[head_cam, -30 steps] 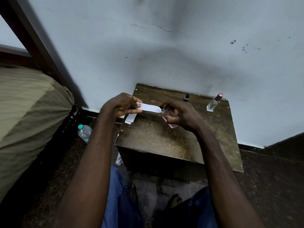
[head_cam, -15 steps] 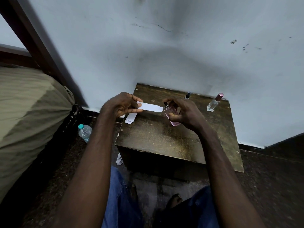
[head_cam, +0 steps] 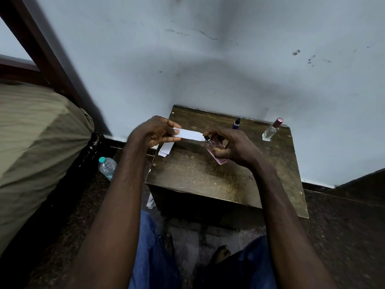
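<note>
My left hand (head_cam: 155,132) pinches one end of a white paper strip (head_cam: 190,134) and holds it level above the small wooden table (head_cam: 208,176). My right hand (head_cam: 233,146) grips a pink perfume bottle (head_cam: 216,151), tilted, its dark nozzle right at the strip's free end. My index finger curls over the top of the nozzle.
More white paper strips (head_cam: 166,148) lie at the table's left edge. A dark blue small bottle (head_cam: 237,122) and a clear bottle with a pink cap (head_cam: 271,130) stand by the wall. A plastic water bottle (head_cam: 107,167) lies on the floor beside an olive mattress (head_cam: 35,142).
The right hand with the pink bottle has shifted slightly right and away from me; the nozzle stays at the strip's end. The left hand has barely moved.
</note>
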